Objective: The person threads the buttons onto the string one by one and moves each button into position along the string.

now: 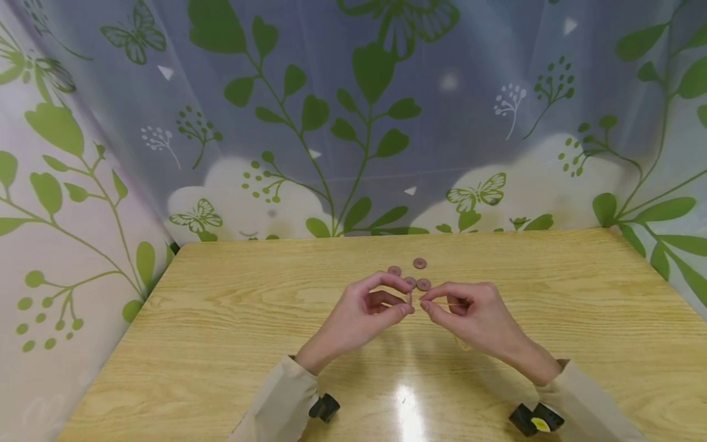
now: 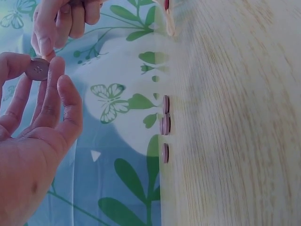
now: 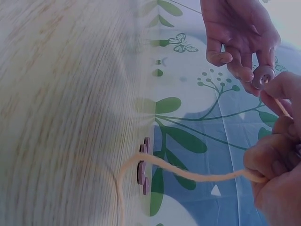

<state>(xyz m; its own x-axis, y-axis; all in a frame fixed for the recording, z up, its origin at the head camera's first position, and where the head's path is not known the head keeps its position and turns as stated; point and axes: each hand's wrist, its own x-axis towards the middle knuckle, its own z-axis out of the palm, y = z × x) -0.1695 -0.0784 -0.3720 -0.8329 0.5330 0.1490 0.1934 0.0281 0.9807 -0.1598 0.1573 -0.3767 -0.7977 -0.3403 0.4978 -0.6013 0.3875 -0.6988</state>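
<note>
Step in hand, as judged: threading, with the cord's end being brought to the button's holes. Next move, as judged: steady the button, push the tip through one hole, then catch it on the far side.

Left hand (image 1: 353, 314): one. Pinches the button (image 2: 37, 70) at its rim between thumb and fingertip, other fingers loosely bent. Button upright, above the table (image 1: 221, 294), its holed face toward the right hand.

Right hand (image 1: 488, 316): one. Thumb and forefinger closed on the cord (image 3: 202, 177) just beside the button; remaining fingers curled round its length, slack trailing to the table. Whether the tip has entered a hole: cannot be told.

Loose buttons (image 1: 420, 263): four, flat on the table beyond the hands.
</note>
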